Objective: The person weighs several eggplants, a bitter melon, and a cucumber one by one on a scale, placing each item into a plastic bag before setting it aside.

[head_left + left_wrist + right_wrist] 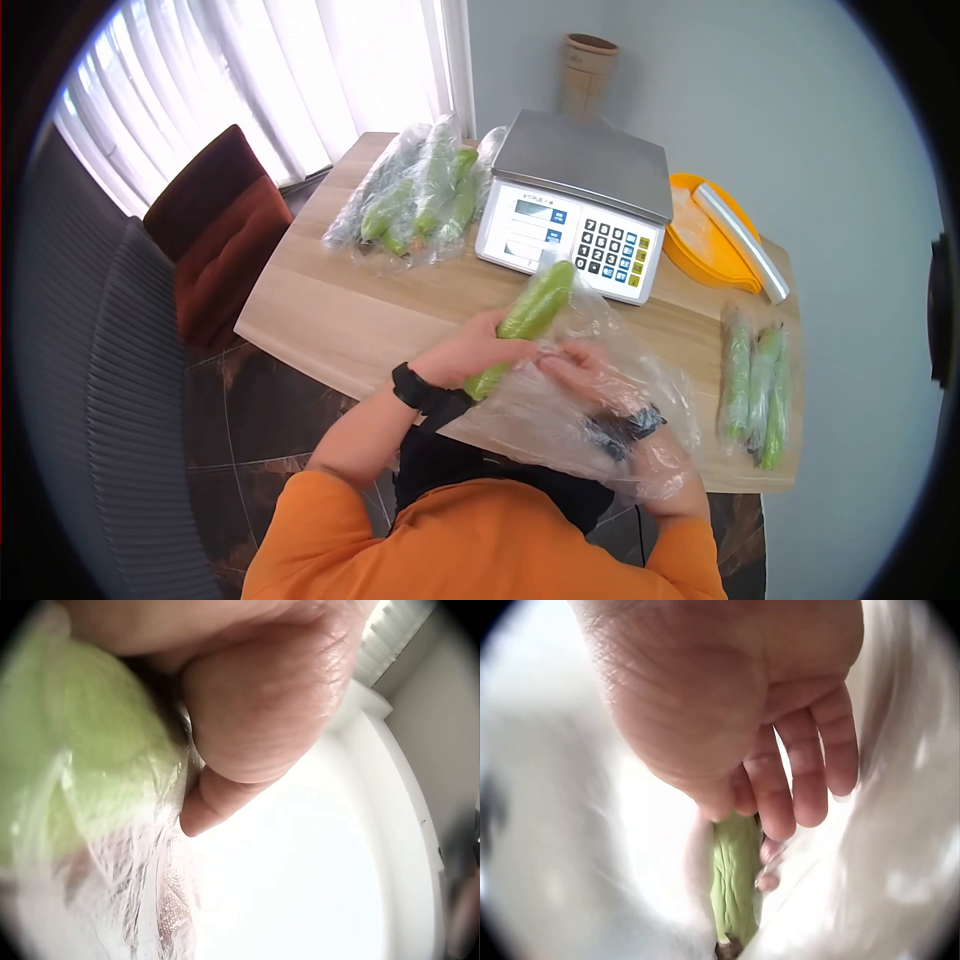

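Observation:
A long green gourd point(538, 305) is held aslant over the front of the table, and my left hand point(470, 350) grips it round the middle. Clear film covers part of the gourd point(82, 750) in the left wrist view. My right hand point(585, 370) is inside a clear plastic bag point(640, 380) that spreads over its wrist and forearm. Its thumb and forefinger pinch film beside the gourd, while the other fingers point(802, 772) bend loosely. The wrinkled gourd with its brown end point(735, 892) shows below them in the right wrist view.
Behind the gourd stands a digital scale point(580, 190). Bagged gourds point(425, 195) lie at the back left, and more wrapped gourds point(755, 390) at the right edge. An orange basin point(700, 262) holds a film roll point(740, 240). A brown chair point(225, 245) stands left.

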